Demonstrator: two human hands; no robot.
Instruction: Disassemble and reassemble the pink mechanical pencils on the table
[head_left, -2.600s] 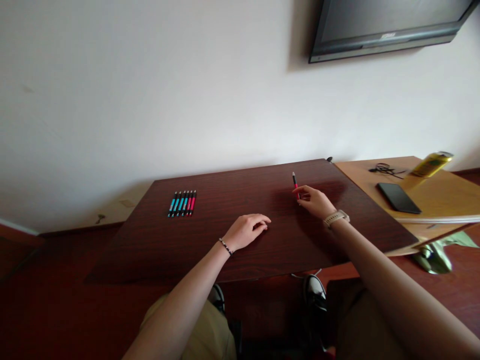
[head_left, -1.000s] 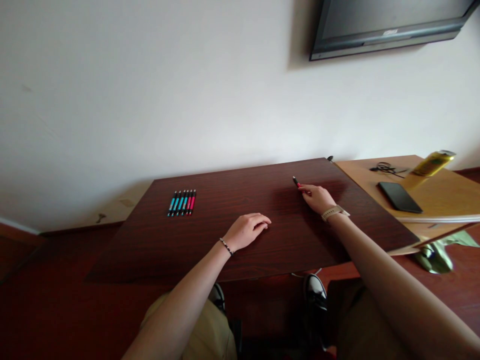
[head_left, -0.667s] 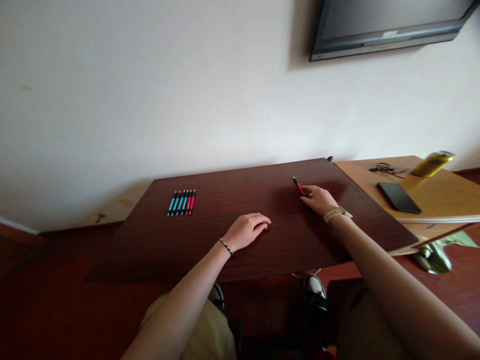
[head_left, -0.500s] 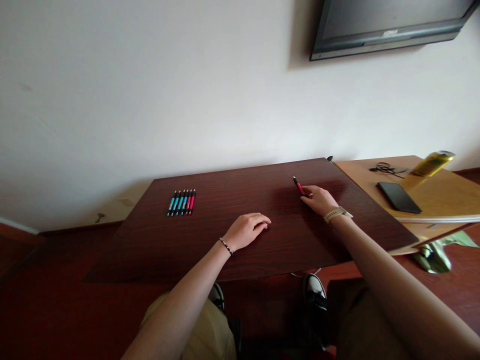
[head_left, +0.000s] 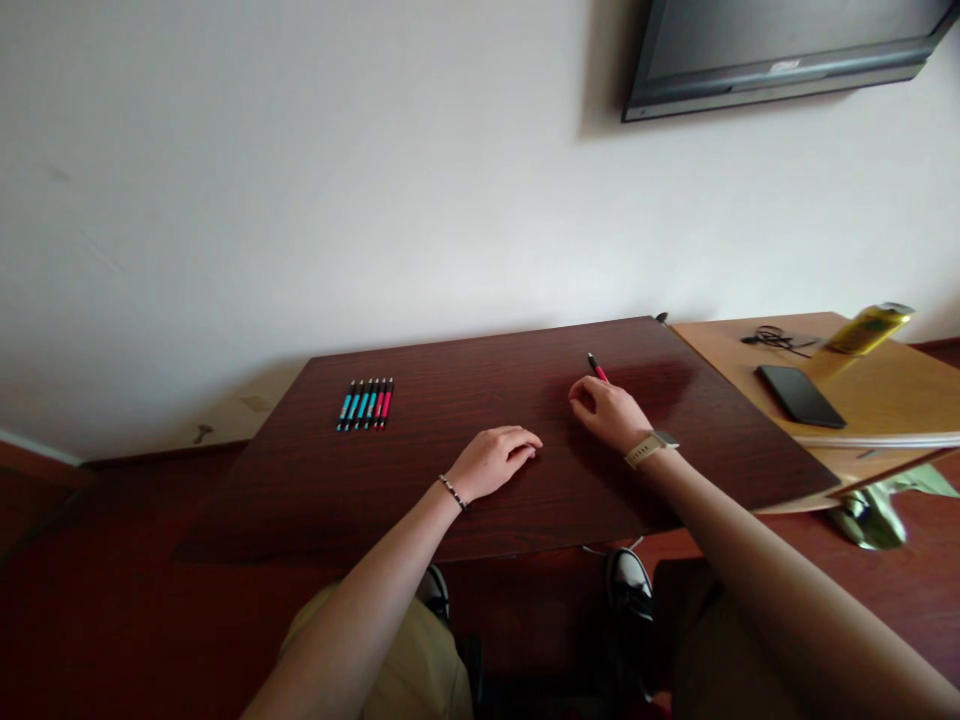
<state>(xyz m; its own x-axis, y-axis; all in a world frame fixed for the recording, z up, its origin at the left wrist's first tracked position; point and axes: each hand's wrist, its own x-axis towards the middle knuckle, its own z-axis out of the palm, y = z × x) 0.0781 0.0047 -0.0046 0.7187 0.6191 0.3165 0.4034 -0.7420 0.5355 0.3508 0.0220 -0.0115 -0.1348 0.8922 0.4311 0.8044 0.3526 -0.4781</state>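
On the dark wood table (head_left: pixel 420 480) my left hand (head_left: pixel 493 462) lies palm down with its fingers stretched and nothing under them that I can see. To its right, my right hand (head_left: pixel 609 412) hovers over or rests on the table, fingers loosely curved with a gap at the thumb, holding nothing visible. A red and black pen (head_left: pixel 598 368) lies just behind that hand, its lower part hidden by it. Over on the left side, several blue pens (head_left: pixel 355 405) and red pens (head_left: pixel 383 404) lie side by side in a neat row.
A light wood cabinet (head_left: pixel 900 400) adjoins the table on the right. It carries a black phone (head_left: pixel 799 395), a coiled cable (head_left: pixel 776 338) and a yellow can (head_left: pixel 870 328). A television (head_left: pixel 780 70) hangs on the wall above. My shoe (head_left: pixel 630 580) shows below the table's front edge.
My right hand has let go of the red and black pen and shifted left and slightly toward me. The pen stays on the table. My left hand has not moved.
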